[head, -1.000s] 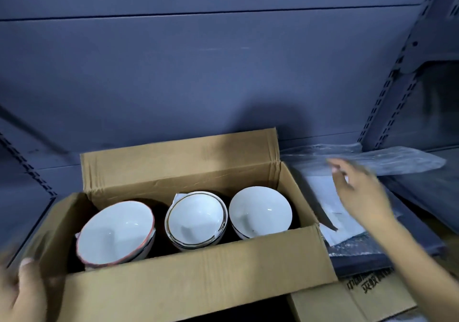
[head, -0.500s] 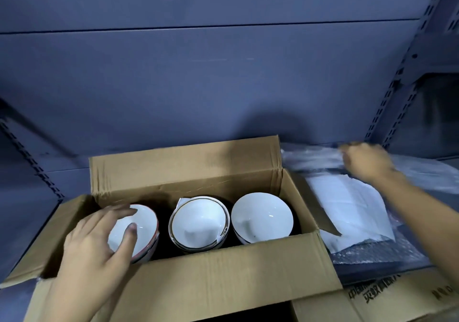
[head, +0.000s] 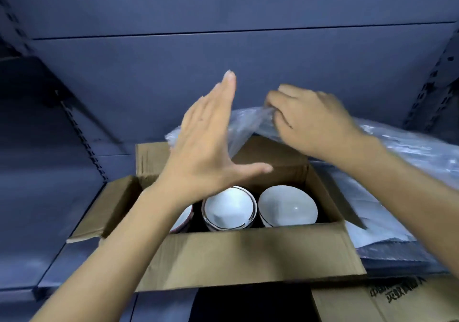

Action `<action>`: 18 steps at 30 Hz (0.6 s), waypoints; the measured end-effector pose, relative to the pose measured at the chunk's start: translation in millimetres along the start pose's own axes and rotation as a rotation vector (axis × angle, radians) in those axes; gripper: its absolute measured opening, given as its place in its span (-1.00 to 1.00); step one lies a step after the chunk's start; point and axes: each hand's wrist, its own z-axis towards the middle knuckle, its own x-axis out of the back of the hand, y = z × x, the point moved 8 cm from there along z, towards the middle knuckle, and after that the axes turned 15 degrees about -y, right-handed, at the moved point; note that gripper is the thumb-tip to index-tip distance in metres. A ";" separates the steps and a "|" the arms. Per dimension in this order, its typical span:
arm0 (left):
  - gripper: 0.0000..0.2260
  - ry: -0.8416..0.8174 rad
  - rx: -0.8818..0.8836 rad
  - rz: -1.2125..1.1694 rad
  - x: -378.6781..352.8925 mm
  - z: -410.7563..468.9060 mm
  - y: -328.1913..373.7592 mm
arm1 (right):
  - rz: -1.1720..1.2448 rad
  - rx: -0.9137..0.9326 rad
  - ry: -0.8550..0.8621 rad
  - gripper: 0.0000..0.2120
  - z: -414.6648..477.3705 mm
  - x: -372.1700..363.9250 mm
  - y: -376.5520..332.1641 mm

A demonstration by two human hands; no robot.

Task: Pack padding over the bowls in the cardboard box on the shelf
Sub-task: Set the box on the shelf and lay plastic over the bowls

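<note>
Right hand (head: pixel 313 120) now pinched on bubble wrap (head: pixel 250 120), dragged from beside cardboard box (head: pixel 248 254) to above it; left hand (head: pixel 206 145) lifted, spread flat (empty). Bowls (head: pixel 288 206) inside box, still uncovered.

Brown cardboard box (head: pixel 248 254), white bowls (head: pixel 288 206) w/ dark rims, one red-rimmed (head: pixel 183 220); clear bubble wrap (head: pixel 409 152); blue-grey shelf (head: pixel 49 234).

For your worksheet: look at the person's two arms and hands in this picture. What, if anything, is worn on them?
Nothing is worn on either. The left hand and right hand have no gloves, and no rings show on the fingers. Both wrists show no watch or band. Both forearms are bare to the frame edge, so no sleeve is visible. The nails look short and unpainted.
</note>
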 end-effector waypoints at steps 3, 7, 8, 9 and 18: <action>-0.19 -0.153 0.169 0.163 -10.9 6.4 -30.6 | 0.138 0.190 -0.143 -0.72 14.2 -20.8 -46.8; -0.48 -0.331 0.197 0.207 -9.6 -10.5 -74.3 | 0.295 0.216 -0.503 -0.50 16.2 -79.0 -40.3; -0.48 -0.348 0.175 0.229 -7.6 -14.6 -81.7 | 0.301 0.246 -0.522 -0.65 16.2 -90.6 -37.7; -0.50 -0.362 0.152 0.228 -6.9 -17.1 -89.0 | 0.310 0.260 -0.526 -0.80 16.0 -99.2 -33.1; -0.65 -0.351 0.010 0.068 -14.2 -37.3 -125.9 | 0.422 0.223 -0.383 -0.42 0.6 -109.4 13.2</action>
